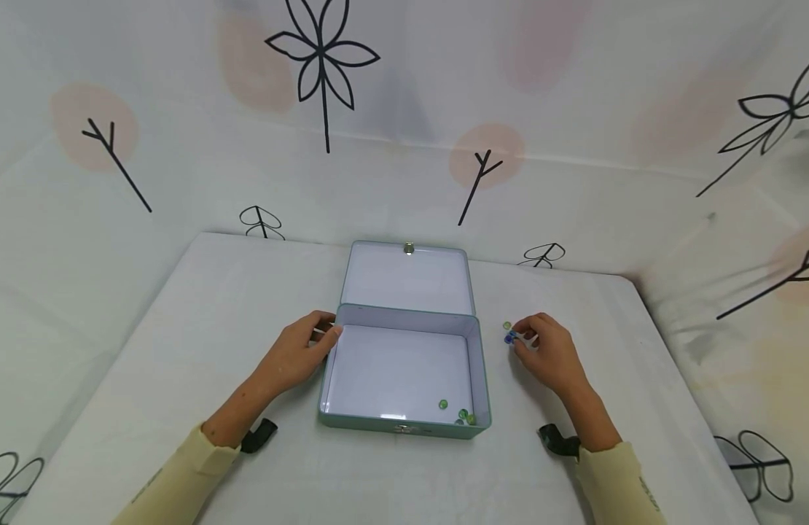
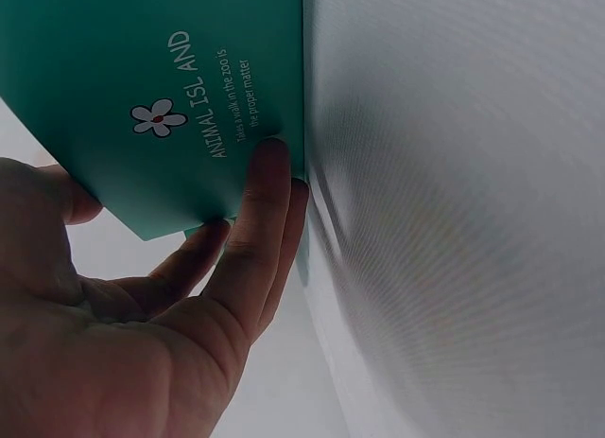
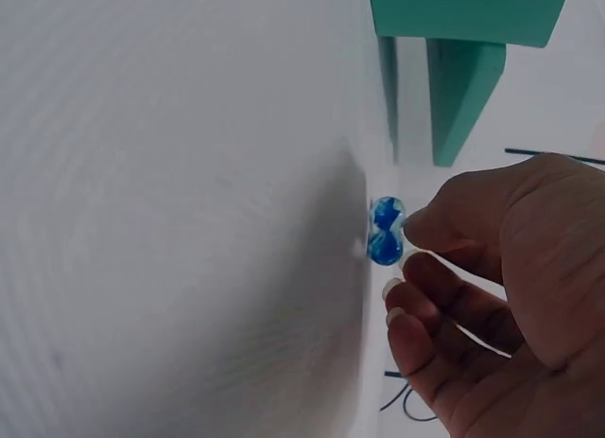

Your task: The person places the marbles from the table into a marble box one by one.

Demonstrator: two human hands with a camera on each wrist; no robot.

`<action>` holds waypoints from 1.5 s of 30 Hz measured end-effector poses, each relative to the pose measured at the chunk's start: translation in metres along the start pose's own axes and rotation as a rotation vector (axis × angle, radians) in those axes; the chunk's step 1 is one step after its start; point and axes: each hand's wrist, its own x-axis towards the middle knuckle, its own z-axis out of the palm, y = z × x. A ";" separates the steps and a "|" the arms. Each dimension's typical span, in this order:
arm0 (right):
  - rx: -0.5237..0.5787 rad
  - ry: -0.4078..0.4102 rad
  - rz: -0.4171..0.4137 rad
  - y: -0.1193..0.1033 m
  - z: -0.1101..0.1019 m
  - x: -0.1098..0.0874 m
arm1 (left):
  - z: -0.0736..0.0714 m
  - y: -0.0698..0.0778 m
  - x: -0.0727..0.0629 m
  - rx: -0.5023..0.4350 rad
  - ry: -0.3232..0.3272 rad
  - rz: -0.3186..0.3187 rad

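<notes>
A green metal box [image 1: 404,430] with a white inside stands in the middle of the table, its hinged lid [image 1: 407,277] laid back. My left hand [image 1: 302,350] holds its left wall, thumb at the rim and fingers against the printed green side [image 2: 189,97]. Several green glass marbles [image 1: 443,404] lie in the box's near right corner. To the right of the box, my right hand [image 1: 550,350] pinches at two blue-and-clear marbles [image 3: 386,230] with thumb and forefinger, low at the tabletop. A yellow-green marble [image 1: 506,325] lies just beyond those fingertips.
White cloth covers the table [image 1: 247,292]. A patterned white curtain [image 1: 404,109] hangs behind and at both sides. Black wrist straps [image 1: 559,440] show at both forearms, below yellow sleeves [image 1: 621,481]. The lid's gold clasp [image 1: 409,249] sits at its far edge.
</notes>
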 end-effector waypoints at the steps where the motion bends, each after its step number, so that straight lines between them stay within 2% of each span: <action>1: -0.002 -0.005 0.005 0.000 0.000 0.000 | 0.000 0.000 0.000 -0.001 0.001 0.000; 10: -0.033 -0.039 0.039 0.004 0.000 0.001 | 0.001 -0.001 0.000 -0.005 0.000 0.001; 29: -0.043 -0.071 0.057 0.006 -0.001 0.001 | 0.001 -0.002 -0.001 -0.008 0.002 -0.002; 40: -0.040 -0.068 0.057 0.001 -0.005 0.001 | 0.001 -0.001 -0.001 -0.010 0.000 0.000; 45: -0.028 -0.041 0.023 -0.006 -0.009 -0.001 | 0.001 0.000 -0.001 -0.009 0.001 0.000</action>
